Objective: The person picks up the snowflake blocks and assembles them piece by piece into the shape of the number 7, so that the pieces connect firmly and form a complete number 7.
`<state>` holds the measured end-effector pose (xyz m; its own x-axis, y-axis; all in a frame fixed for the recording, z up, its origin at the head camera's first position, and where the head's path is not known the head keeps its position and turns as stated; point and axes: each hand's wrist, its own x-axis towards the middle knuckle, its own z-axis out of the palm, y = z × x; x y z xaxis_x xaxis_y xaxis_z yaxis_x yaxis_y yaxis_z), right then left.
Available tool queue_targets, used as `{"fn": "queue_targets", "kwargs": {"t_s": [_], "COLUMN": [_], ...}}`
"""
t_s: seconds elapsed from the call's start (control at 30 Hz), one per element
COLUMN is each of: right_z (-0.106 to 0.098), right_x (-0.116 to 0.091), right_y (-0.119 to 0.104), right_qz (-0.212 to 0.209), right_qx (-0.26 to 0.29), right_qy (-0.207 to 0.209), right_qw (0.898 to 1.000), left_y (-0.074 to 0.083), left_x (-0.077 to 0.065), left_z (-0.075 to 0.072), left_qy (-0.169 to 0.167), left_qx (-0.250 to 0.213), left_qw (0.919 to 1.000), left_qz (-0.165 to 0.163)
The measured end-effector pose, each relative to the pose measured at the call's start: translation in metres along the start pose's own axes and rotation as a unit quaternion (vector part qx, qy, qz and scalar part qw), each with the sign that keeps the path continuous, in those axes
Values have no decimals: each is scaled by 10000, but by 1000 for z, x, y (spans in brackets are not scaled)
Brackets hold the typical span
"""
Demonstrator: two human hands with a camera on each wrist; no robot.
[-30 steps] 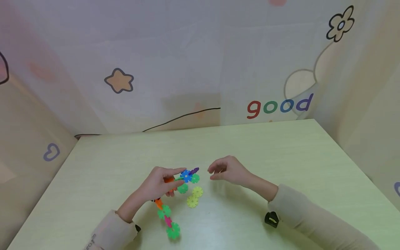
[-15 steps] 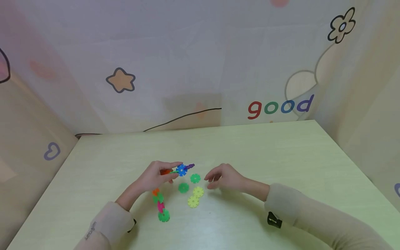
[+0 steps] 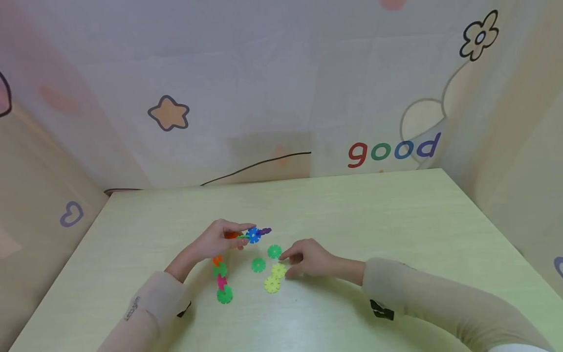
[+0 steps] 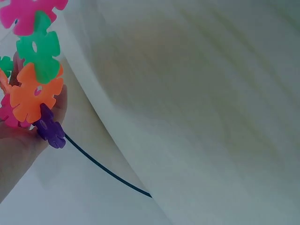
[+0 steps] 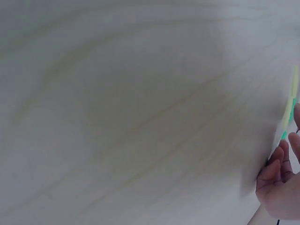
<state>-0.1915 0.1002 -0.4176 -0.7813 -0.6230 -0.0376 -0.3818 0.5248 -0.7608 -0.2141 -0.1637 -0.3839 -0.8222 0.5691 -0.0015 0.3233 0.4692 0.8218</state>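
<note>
My left hand point(image 3: 212, 243) holds a chain of interlocking snowflake discs above the table, pinching near a blue disc point(image 3: 253, 235) with a purple disc point(image 3: 264, 231) joined at its tip. Below the hand hangs the chain's other end, with a pink disc point(image 3: 222, 282) and a green end disc point(image 3: 225, 295). In the left wrist view an orange disc point(image 4: 33, 101) and a green disc point(image 4: 40, 47) of the chain cover part of the fingers. My right hand point(image 3: 310, 257) holds nothing, its bent fingers and thumb apart, fingertips right at the upper yellow disc point(image 3: 278, 270).
Another yellow disc point(image 3: 272, 284) lies overlapping the upper one. Two loose green discs, one nearer the right hand point(image 3: 274, 252) and one to its left point(image 3: 258, 265), lie flat on the pale table point(image 3: 374, 210). A printed curtain point(image 3: 246, 88) stands behind the table.
My left hand has lifted the chain up and to the left, away from the loose discs. My right hand has come down and left to the yellow discs.
</note>
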Motion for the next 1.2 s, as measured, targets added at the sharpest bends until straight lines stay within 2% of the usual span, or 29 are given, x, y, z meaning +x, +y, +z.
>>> {"fn": "queue_targets", "kwargs": {"t_s": [0.23,0.4,0.63,0.87,0.97,1.2], "right_z": [7,9,6,-9,-15,-27], "right_x": [5,6,4,1,-1,-6], "right_y": [-6,-9,-8,-6,-6,-8], "right_qz": [131,252,455,698,635,537], "right_qx": [-894,-968,-480,396,687,973], "right_qy": [-77,31,150,-66,-64,153], "right_qw": [9959,9950,9977,9968,9956,9937], "left_y": [3,2,3,6,7,5], "left_x": [3,4,4,2,1,3], "left_z": [0,3,7,12,13,15], "left_qy": [-86,-100,-61,-50,-50,-28], "left_qx": [-30,-73,-21,129,143,208], "left_qw": [9999,9997,9999,9999,9998,9996], "left_qz": [61,189,147,102,155,211]}}
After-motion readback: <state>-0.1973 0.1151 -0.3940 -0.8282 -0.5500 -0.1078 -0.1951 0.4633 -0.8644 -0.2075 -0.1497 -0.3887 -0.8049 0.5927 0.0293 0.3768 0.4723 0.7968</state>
